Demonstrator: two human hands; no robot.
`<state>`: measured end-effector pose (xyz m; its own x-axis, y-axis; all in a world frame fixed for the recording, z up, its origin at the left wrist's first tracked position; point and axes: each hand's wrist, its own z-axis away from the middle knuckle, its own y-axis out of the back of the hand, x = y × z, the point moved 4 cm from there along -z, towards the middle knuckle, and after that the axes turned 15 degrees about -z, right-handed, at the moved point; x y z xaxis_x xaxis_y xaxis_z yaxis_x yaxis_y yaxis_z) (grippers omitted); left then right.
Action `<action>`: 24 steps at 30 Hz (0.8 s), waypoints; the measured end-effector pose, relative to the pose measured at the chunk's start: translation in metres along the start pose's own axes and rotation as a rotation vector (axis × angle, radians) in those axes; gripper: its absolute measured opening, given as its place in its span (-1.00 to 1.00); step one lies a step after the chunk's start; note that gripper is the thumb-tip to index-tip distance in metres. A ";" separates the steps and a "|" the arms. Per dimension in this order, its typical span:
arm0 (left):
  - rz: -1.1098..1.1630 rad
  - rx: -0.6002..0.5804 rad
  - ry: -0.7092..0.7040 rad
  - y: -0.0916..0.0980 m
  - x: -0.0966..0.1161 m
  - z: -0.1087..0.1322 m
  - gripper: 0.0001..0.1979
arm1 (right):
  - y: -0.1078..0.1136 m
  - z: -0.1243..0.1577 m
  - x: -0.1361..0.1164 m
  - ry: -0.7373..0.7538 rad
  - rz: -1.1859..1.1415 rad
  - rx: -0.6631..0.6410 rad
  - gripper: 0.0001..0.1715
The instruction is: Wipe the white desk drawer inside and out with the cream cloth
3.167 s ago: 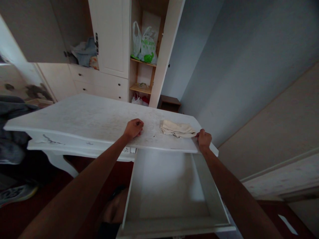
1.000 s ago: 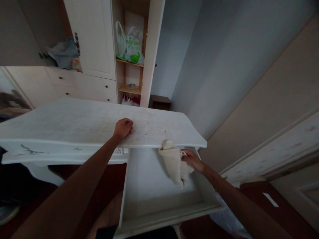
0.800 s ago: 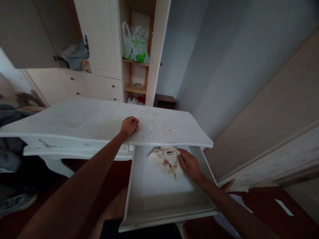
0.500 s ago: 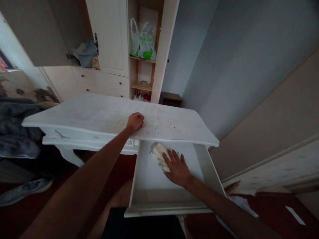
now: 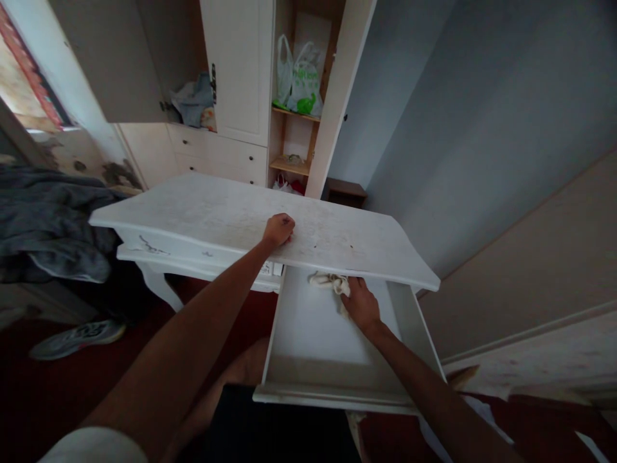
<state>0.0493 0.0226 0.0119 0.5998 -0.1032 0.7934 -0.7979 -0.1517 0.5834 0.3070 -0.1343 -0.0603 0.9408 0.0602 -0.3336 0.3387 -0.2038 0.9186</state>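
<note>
An off-white cloth [image 5: 332, 283] lies bunched up toward the back of the pulled-out white drawer [image 5: 308, 379]. My right hand [image 5: 362, 303] is inside the drawer, fingers curled onto the cloth's right side; the fingertips are partly hidden. On the worn white tabletop [image 5: 212, 209] above, my left hand [image 5: 279, 230] rests as a closed fist near the front edge, with nothing showing in it.
Behind the desk stands a wardrobe [image 5: 241, 77] with open doors; plastic bags [image 5: 304, 83] sit on its shelf. Grey fabric [image 5: 53, 218] is heaped at the left, above a shoe [image 5: 80, 337] on the dark red floor. A wall [image 5: 506, 270] borders the right side.
My right hand has gone from lying spread on the cloth to gripping it, farther back in the drawer. The cloth is now more crumpled. My left fist stays on the tabletop; the view has shifted left.
</note>
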 end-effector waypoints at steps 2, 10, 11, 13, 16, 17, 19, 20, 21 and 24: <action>0.005 0.007 0.004 0.000 0.000 0.000 -0.87 | -0.001 -0.001 -0.013 -0.029 -0.008 -0.019 -0.58; 0.011 0.124 0.010 0.009 -0.002 0.007 -0.89 | -0.035 -0.006 -0.114 0.051 -0.071 -0.095 -0.34; 0.029 0.161 0.014 0.011 -0.004 0.009 -0.89 | -0.037 -0.009 -0.123 0.015 -0.089 -0.100 -0.40; 0.097 0.213 0.030 0.016 -0.008 0.013 -0.89 | -0.040 -0.014 -0.136 -0.045 -0.121 -0.103 -0.50; 0.225 0.247 0.045 0.021 -0.012 0.020 -0.90 | -0.037 -0.015 -0.140 -0.029 -0.165 -0.116 -0.46; 0.249 0.250 0.042 0.022 -0.012 0.022 -0.90 | -0.035 -0.013 -0.138 -0.002 -0.187 -0.128 -0.40; 0.261 0.249 0.038 0.023 -0.011 0.024 -0.91 | -0.031 -0.005 -0.135 0.044 -0.253 -0.167 -0.29; 0.258 0.248 0.040 0.023 -0.010 0.025 -0.91 | -0.029 0.000 -0.134 0.054 -0.296 -0.188 -0.26; 0.251 0.251 0.044 0.022 -0.010 0.025 -0.92 | -0.027 0.006 -0.133 0.058 -0.344 -0.205 -0.26; 0.225 0.265 0.056 0.021 -0.009 0.025 -0.92 | -0.024 0.028 -0.133 0.050 -0.476 -0.240 -0.31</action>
<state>0.0286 -0.0048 0.0130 0.4007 -0.1099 0.9096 -0.8618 -0.3823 0.3334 0.1730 -0.1646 -0.0434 0.6797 0.1390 -0.7202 0.7161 0.0865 0.6926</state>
